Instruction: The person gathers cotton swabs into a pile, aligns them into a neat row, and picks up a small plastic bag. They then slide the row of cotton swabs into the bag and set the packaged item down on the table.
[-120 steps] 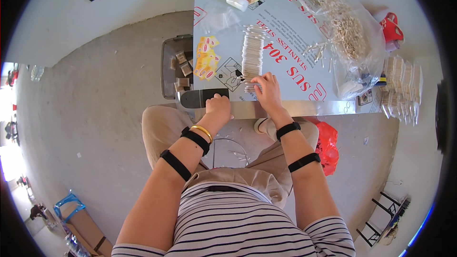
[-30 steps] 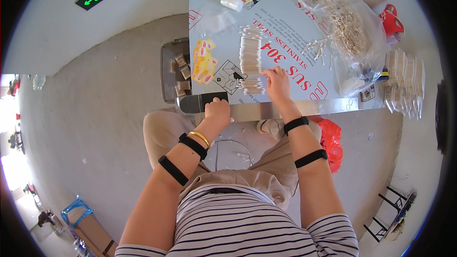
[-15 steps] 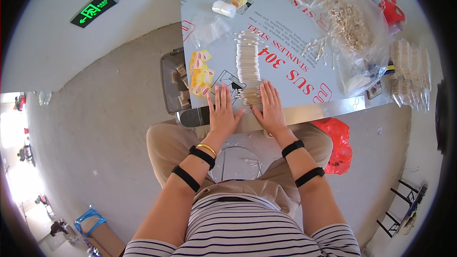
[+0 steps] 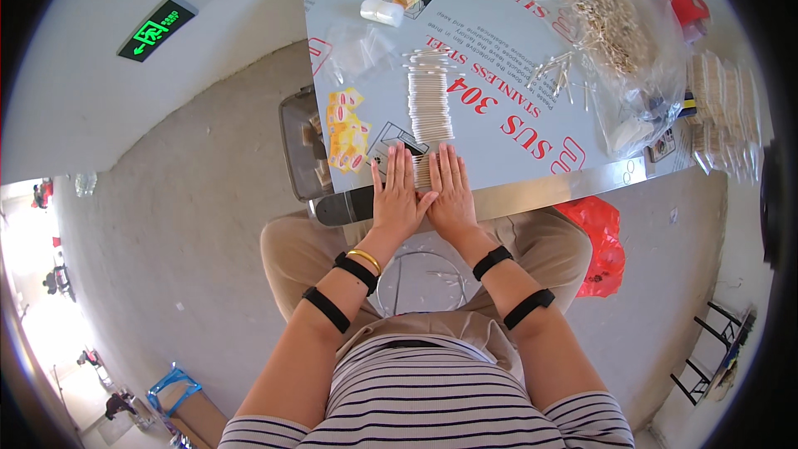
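My left hand (image 4: 396, 199) and my right hand (image 4: 450, 197) lie flat at the near edge of the table, fingers stretched forward and thumbs almost meeting. Between them is a small batch of cotton swabs (image 4: 422, 170), partly covered by my fingers, with a hand against each end. Just beyond my fingertips a long row of cotton swabs (image 4: 429, 104) lies side by side, with a few crooked ones at its far end. Yellow-and-white printed slips (image 4: 347, 133) are spread left of the row.
A clear bag of loose swabs (image 4: 611, 29) fills the far right, with stray swabs (image 4: 557, 75) beside it. Packed swab bags (image 4: 723, 112) stand at the right edge. Clear plastic bags (image 4: 357, 54) lie left. A grey bin (image 4: 298, 145) and a red bag (image 4: 600, 245) flank the table below.
My right hand has moved left toward my left hand, which has shifted slightly right. The small swab batch is now squeezed between them and more hidden.
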`<state>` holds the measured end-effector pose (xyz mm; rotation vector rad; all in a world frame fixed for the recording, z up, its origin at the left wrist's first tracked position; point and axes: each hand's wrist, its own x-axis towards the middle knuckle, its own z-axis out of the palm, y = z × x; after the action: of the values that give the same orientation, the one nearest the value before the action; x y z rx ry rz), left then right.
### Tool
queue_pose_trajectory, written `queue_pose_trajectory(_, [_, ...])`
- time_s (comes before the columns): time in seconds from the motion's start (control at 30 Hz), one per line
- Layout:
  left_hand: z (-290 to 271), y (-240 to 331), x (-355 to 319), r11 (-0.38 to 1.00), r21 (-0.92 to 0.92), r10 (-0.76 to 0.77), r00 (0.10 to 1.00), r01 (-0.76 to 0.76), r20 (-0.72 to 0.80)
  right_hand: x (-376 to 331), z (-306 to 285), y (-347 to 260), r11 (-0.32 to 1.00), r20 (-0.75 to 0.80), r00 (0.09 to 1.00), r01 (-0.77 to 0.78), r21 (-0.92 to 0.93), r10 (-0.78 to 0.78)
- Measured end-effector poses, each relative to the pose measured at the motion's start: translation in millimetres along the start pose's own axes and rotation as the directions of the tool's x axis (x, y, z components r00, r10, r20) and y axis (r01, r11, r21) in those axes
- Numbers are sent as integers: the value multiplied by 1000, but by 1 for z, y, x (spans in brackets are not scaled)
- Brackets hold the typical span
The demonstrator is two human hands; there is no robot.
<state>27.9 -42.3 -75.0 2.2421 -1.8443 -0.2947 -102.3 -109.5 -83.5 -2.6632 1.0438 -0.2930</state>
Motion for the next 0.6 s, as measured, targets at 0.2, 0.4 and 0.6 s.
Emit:
queue_pose_trajectory(0.2, [-7,-8,-1,998,20,63,998,-64,22,0,-5,-1,998,-14,1000,16,68,-15])
queue_pose_trajectory(0.4, [-6,0,-1,994,26,102,994,-104,46,0,-6,-1,1000,21,1000,5,-28,-4])
queue_pose_trajectory(0.6, [-3,1,-4,995,-37,98,995,-97,27,1,-9,0,999,40,999,-5,-49,7])
